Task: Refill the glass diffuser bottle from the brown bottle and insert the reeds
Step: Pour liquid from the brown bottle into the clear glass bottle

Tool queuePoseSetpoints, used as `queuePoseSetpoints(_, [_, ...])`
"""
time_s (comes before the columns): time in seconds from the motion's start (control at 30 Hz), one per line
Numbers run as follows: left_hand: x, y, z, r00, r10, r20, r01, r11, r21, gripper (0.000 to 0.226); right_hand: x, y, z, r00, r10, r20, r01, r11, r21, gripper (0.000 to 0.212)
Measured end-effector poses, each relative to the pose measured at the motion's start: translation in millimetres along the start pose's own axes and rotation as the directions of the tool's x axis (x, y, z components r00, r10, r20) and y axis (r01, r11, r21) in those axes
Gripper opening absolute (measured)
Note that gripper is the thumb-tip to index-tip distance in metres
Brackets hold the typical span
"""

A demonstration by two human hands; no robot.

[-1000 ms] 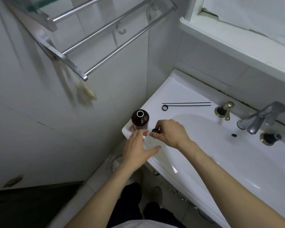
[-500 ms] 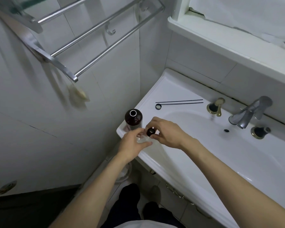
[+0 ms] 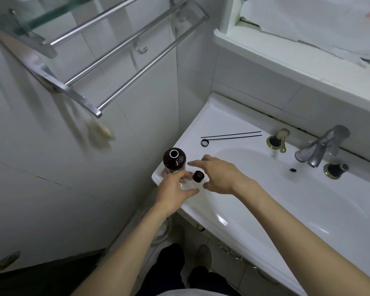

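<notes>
The brown bottle (image 3: 174, 161) stands uncapped at the left corner of the white sink (image 3: 222, 210). Just in front of it is the clear glass diffuser bottle (image 3: 188, 185) with its dark neck ring (image 3: 198, 176). My left hand (image 3: 175, 190) grips the glass body between thumb and fingers. My right hand (image 3: 221, 176) hovers just right of the neck ring, fingers spread and holding nothing. Two thin black reeds (image 3: 231, 135) lie on the sink's back ledge, with a small dark cap ring (image 3: 204, 142) at their left end.
A grey faucet (image 3: 320, 149) with two brass-based knobs (image 3: 278, 140) sits at the back right of the basin. A metal towel rack (image 3: 115, 58) juts from the tiled wall above left. A white window ledge (image 3: 297, 58) runs above the sink.
My right hand has let go of the dark top of the glass bottle and opened, drawing slightly right. My left hand has closed round the glass body.
</notes>
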State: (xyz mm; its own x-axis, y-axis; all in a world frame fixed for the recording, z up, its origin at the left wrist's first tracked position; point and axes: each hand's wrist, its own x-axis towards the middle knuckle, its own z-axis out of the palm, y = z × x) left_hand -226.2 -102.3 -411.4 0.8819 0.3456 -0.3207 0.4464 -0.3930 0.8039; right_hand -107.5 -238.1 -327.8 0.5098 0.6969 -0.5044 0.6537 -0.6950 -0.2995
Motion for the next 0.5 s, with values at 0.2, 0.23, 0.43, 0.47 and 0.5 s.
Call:
queuePoseSetpoints(0.2, [1,-5,-4,1.0,0.013,0.003,-0.013,1.0,-0.005,0.047,3,-13,4,0.973,0.195,-0.123,-0.2,0.979,-0.031,0.068])
queuePoseSetpoints(0.23, [0,-5,-5,1.0,0.016,0.0,-0.016,1.0,-0.011,0.046,4,-16,4,0.971,0.193,-0.139,-0.201,0.979,-0.041,0.064])
queuePoseSetpoints(0.43, [-4,-10,-11,1.0,0.024,-0.001,-0.024,1.0,0.0,0.051,8,-19,1,0.997,0.034,0.065,-0.035,0.999,0.004,0.082])
queuePoseSetpoints(0.47, [-5,-12,-12,1.0,0.027,0.003,-0.027,1.0,0.004,0.052,7,-20,1,0.995,0.058,0.082,-0.059,0.998,0.006,0.092])
queuePoseSetpoints(0.5, [-6,-12,-13,0.999,0.032,0.006,-0.032,0.999,0.01,0.052,7,-22,2,0.994,0.096,0.06,-0.097,0.995,0.011,0.091])
